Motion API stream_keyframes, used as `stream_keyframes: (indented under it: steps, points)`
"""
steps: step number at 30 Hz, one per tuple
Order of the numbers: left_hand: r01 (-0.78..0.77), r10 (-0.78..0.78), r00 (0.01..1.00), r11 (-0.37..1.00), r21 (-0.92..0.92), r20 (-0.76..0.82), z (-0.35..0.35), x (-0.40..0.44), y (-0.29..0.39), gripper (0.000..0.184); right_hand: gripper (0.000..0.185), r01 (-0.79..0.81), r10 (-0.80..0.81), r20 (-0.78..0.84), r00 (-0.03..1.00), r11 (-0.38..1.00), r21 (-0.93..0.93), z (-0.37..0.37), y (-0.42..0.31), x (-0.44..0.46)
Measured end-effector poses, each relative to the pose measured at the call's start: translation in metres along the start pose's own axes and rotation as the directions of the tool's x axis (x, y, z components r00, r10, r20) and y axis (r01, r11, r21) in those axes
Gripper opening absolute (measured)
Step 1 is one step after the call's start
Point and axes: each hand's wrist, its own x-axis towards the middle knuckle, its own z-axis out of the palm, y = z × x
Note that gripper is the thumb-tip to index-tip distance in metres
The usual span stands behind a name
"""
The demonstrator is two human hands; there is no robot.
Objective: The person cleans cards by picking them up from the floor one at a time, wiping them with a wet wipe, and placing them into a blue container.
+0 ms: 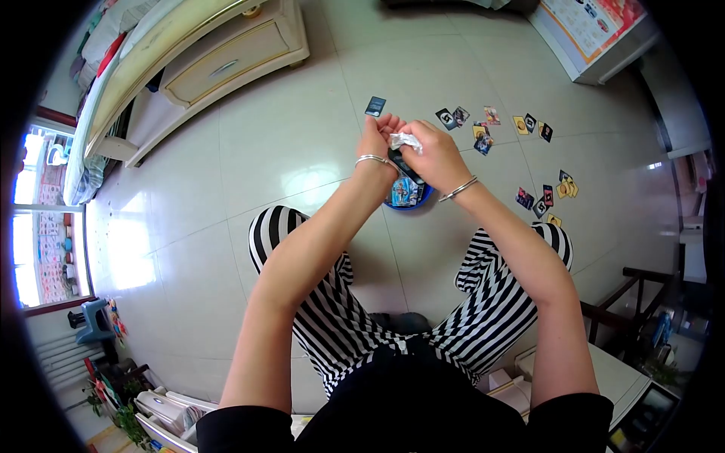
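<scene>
My left hand [375, 137] is turned palm up, its fingers loosely curled and apart, with nothing visible gripped in it. Close against it, my right hand [438, 155] is closed on a crumpled white tissue [406, 141], which reaches toward the left palm. Just beyond my left fingertips is a dark card [375, 106]; whether they touch it I cannot tell. Below both hands stands a blue bowl [425, 201] with picture cards [406, 192] in it. A black object [408, 167] shows between the wrists, partly hidden.
Several cards lie in small groups on the tiled floor, some ahead [482, 138], others to the right [544, 201]. A cream drawer cabinet [226, 68] stands at the upper left, a white box-like unit [589, 34] at the upper right. My striped knees flank the bowl.
</scene>
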Motion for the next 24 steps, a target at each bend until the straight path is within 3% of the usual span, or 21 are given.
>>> stream_keyframes:
  steps: [2,4,5,6,8,10,12,14,16,17,18,20,21,22,24]
  points:
    - [-0.031,0.031,1.000,0.998,-0.050,-0.002,0.001,0.006,0.008,0.039,0.016,-0.028,0.026,0.055,0.998,0.999,0.045,-0.009,0.005,-0.001]
    - [-0.080,0.083,0.996,0.990,-0.113,0.026,0.006,0.001,0.024,0.035,0.017,-0.394,0.261,0.438,0.860,0.886,0.246,-0.026,0.002,0.001]
    - [-0.092,0.098,0.994,0.990,-0.107,0.053,0.007,0.004,0.032,0.034,0.017,-0.478,0.275,0.523,0.807,0.824,0.305,-0.035,0.000,0.003]
    - [-0.094,0.101,0.993,0.989,-0.110,0.056,0.006,0.006,0.038,0.034,0.017,-0.475,0.272,0.523,0.808,0.826,0.303,-0.040,0.001,0.002]
    - [-0.076,0.098,0.969,0.992,-0.103,0.229,0.003,0.010,0.047,0.035,0.022,-0.664,0.414,0.538,0.735,0.601,0.444,-0.047,0.003,0.001]
    - [-0.068,0.096,0.956,0.992,-0.111,0.278,0.006,0.004,0.051,0.034,0.024,-0.660,0.424,0.517,0.743,0.589,0.466,-0.050,-0.004,0.002]
    - [-0.084,0.117,0.921,0.991,-0.105,0.372,0.008,-0.001,0.053,0.035,0.022,-0.742,0.362,0.650,0.668,0.399,0.539,-0.049,-0.014,0.002]
    - [-0.102,0.118,0.917,0.993,-0.061,0.381,0.009,0.000,0.050,0.035,0.021,-0.745,0.322,0.685,0.654,0.432,0.508,-0.040,-0.004,0.002]
    - [-0.120,0.118,0.913,0.993,-0.019,0.390,0.011,-0.004,0.047,0.036,0.022,-0.664,0.340,0.580,0.740,0.509,0.548,-0.036,-0.004,0.003]
    - [-0.211,0.163,0.936,0.969,0.128,0.311,0.010,-0.006,0.045,0.037,0.021,-0.586,0.378,0.476,0.794,0.687,0.429,-0.037,-0.004,0.004]
    - [-0.281,0.218,0.947,0.918,0.279,0.238,0.009,-0.009,0.043,0.040,0.021,-0.586,0.379,0.476,0.793,0.687,0.429,-0.036,-0.001,0.006]
    - [-0.260,0.197,0.953,0.921,0.291,0.230,0.003,-0.013,0.035,0.045,0.027,-0.284,0.267,0.164,0.950,0.955,0.084,-0.036,0.009,0.007]
    - [-0.155,0.083,0.968,0.941,0.300,0.239,0.002,-0.019,0.030,0.048,0.023,-0.186,0.194,0.088,0.977,0.978,-0.090,-0.036,0.004,0.007]
    - [-0.049,-0.030,0.969,0.949,0.312,0.246,0.002,-0.023,0.025,0.051,0.023,-0.188,0.195,0.090,0.977,0.978,-0.089,-0.033,0.001,0.005]
    - [0.021,-0.094,0.965,0.959,0.282,0.246,0.002,-0.023,0.013,0.061,0.020,0.103,-0.096,0.039,0.995,0.952,-0.287,-0.025,-0.007,-0.001]
